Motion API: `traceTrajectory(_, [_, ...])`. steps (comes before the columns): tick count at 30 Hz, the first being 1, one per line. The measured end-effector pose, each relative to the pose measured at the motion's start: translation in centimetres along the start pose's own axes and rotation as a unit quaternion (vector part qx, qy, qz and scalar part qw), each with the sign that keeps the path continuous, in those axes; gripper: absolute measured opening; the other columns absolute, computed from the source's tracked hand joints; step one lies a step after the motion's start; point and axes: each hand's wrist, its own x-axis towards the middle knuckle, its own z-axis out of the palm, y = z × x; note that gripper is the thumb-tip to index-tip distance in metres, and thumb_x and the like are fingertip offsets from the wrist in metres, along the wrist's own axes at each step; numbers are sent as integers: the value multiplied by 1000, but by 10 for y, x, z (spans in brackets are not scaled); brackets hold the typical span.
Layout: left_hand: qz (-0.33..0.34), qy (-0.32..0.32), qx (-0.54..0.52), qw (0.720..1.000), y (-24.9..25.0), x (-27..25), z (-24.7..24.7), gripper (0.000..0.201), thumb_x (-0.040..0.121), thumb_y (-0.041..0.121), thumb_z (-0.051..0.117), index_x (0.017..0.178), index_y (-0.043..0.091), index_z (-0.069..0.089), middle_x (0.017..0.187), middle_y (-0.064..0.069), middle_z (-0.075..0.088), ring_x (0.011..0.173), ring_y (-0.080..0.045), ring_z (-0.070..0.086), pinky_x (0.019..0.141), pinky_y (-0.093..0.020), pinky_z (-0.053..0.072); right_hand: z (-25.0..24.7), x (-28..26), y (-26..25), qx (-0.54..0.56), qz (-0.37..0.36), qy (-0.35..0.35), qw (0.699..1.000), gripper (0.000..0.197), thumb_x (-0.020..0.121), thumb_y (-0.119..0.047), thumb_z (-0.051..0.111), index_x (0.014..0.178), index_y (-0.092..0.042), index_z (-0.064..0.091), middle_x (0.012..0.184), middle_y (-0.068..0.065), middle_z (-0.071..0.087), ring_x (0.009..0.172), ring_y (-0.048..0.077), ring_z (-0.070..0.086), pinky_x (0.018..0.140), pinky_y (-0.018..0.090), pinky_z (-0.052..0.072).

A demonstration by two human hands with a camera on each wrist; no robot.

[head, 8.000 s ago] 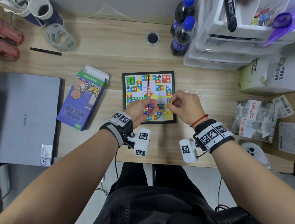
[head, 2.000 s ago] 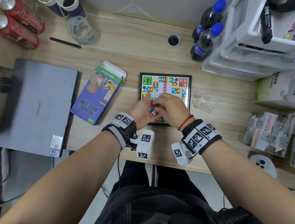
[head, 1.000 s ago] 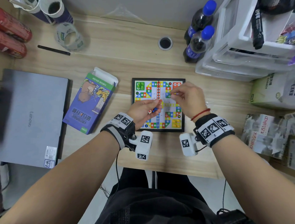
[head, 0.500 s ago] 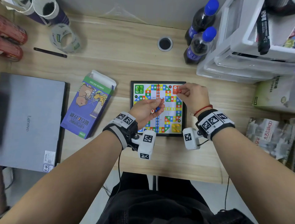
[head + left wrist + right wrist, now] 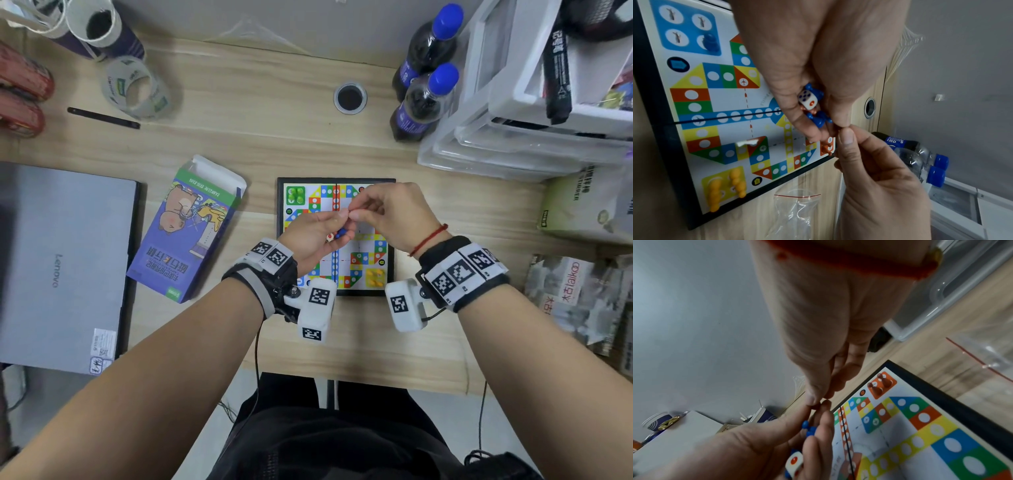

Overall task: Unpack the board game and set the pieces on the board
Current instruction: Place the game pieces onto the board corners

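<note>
Board [image 5: 388, 240] half hidden | left hand [image 5: 317, 234] cups die [image 5: 807, 99], blue pawns [image 5: 818, 120] | right hand [image 5: 394, 212] fingers [image 5: 846, 138] pinch something unclear

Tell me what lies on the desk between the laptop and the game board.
The head view shows the opened purple game box lying flat and slanted between the laptop and the game board, with bare desk on either side.

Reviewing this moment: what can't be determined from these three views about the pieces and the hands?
- What the right hand pinches: fingertips cover it in every view.
- How many pieces the left hand cups: curled fingers hide all but the die and some blue pieces.
- Red corner count: two pieces show in the right wrist view; the head view is blocked.
</note>
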Motion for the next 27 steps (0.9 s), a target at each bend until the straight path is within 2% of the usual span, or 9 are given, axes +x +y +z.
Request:
traceTrajectory(2, [-4, 13, -9, 1000, 0, 0, -1, 25, 99, 20, 54, 101, 0, 68, 86, -8, 66, 80, -18, 62, 84, -25, 56, -4, 5, 3, -21, 18, 30, 999, 5, 80, -20, 75, 85, -18, 74, 71, -10, 68, 61, -4, 59, 67, 7, 46])
traceTrajectory(5, [-17, 34, -35, 999, 1, -1, -4, 29, 100, 24, 52, 99, 0, 69, 90, -11, 67, 86, -22, 62, 87, -28, 56, -15, 17, 13, -69, 56, 69, 994, 7, 82, -20, 71, 87, -16, 74, 75, -5, 71, 63, 7, 63, 73, 20, 51])
traceTrajectory(6, [-21, 38, -42, 998, 2, -1, -4, 31, 101, 24, 51, 102, -1, 68, 92, -12, 67, 89, -23, 61, 88, -29, 56, -18, 21, 16, -97, 65, 67, 991, 8, 82, -18, 70, 89, -15, 74, 78, -3, 72, 67, 10, 64, 75, 23, 53])
traceTrajectory(8, [-31, 40, -63, 997, 3, -2, -5, 33, 99, 21, 53, 117, -5, 62, 96, -15, 65, 92, -25, 60, 91, -31, 56, -18, 28, 19, -133, 74, 51, 987, 11, 81, -13, 67, 90, -14, 74, 81, 2, 74, 74, 16, 67, 80, 33, 55])
traceTrajectory(10, [-37, 43, -81, 995, 3, -3, -6, 39, 97, 18, 56, 126, -8, 56, 99, -16, 64, 93, -27, 60, 93, -35, 55, -17, 34, 18, -154, 79, 28, 984, 15, 79, -11, 64, 90, -14, 74, 82, 4, 74, 77, 22, 67, 81, 37, 55])
traceTrajectory(12, [-34, 46, -83, 995, 5, -3, -7, 39, 100, 24, 51, 118, -9, 62, 96, -15, 66, 93, -27, 62, 95, -37, 54, -16, 38, 16, -173, 80, 10, 982, 16, 80, -12, 64, 91, -14, 74, 83, 5, 74, 79, 22, 67, 82, 36, 55])
traceTrajectory(14, [-33, 50, -89, 994, 6, -4, -9, 43, 102, 30, 47, 111, -8, 66, 91, -14, 68, 91, -27, 64, 90, -34, 56, -14, 40, 16, -182, 79, -2, 980, 15, 80, -12, 65, 92, -13, 74, 83, 4, 74, 79, 21, 67, 81, 35, 54])
traceTrajectory(24, [-35, 42, -93, 994, 8, -4, -9, 47, 102, 33, 44, 112, -8, 65, 92, -15, 68, 89, -26, 66, 77, -27, 60, -14, 36, 16, -191, 79, -18, 978, 23, 77, -6, 60, 91, -16, 75, 85, 1, 74, 80, 18, 67, 80, 27, 51])
traceTrajectory(27, [-34, 41, -88, 995, 8, -3, -10, 48, 103, 33, 44, 112, -8, 65, 94, -16, 67, 91, -27, 65, 76, -27, 60, -18, 34, 10, -174, 76, -3, 982, 27, 77, -5, 59, 98, -16, 73, 92, 3, 73, 84, 20, 67, 81, 31, 53])
